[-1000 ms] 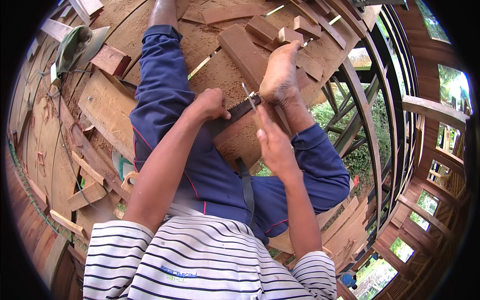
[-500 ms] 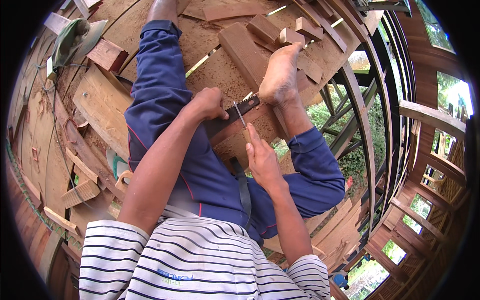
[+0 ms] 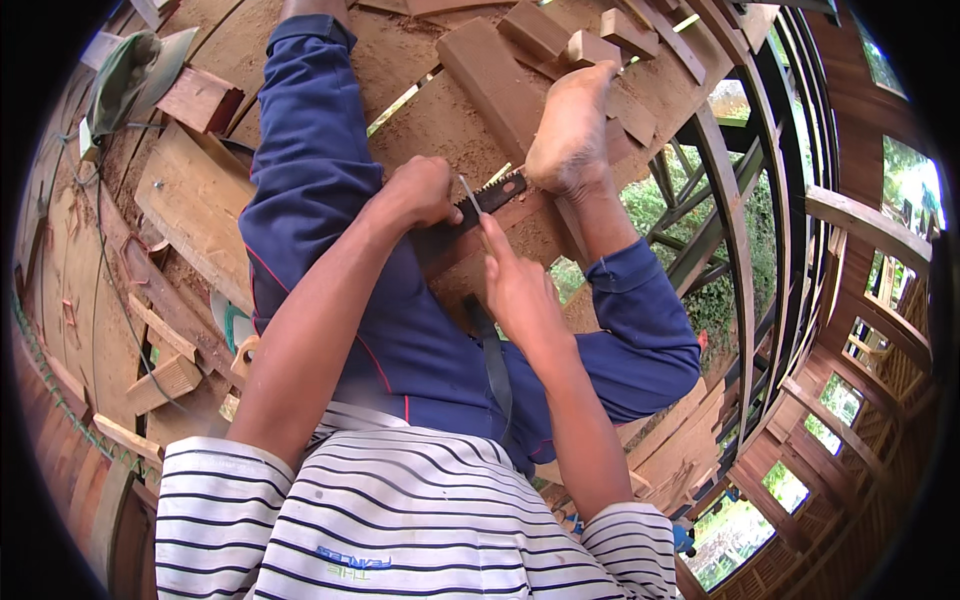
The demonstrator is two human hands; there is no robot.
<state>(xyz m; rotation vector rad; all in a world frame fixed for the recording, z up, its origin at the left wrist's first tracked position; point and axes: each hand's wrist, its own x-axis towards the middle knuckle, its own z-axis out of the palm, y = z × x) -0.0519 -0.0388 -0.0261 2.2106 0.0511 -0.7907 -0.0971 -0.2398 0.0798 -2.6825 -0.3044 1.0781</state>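
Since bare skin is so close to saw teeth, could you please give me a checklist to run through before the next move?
1. Left hand holding the saw blade: ok.
2. Right hand gripping the file: ok.
3. File across the toothed edge: ok; actual contact, cannot tell.
4. Bare foot well clear of the blade: not ok, heel at its end.
5. Teeth evenly sharp: cannot tell, too small.

The saw (image 3: 508,189) lay between the left leg (image 3: 315,110) and the right foot (image 3: 570,135). The left hand (image 3: 420,190) was on the saw. Right of it was the file (image 3: 470,195), in the right hand (image 3: 520,295). Wood blocks (image 3: 628,35) sat near the toes (image 3: 606,70), and a cap (image 3: 122,78) lay far left.
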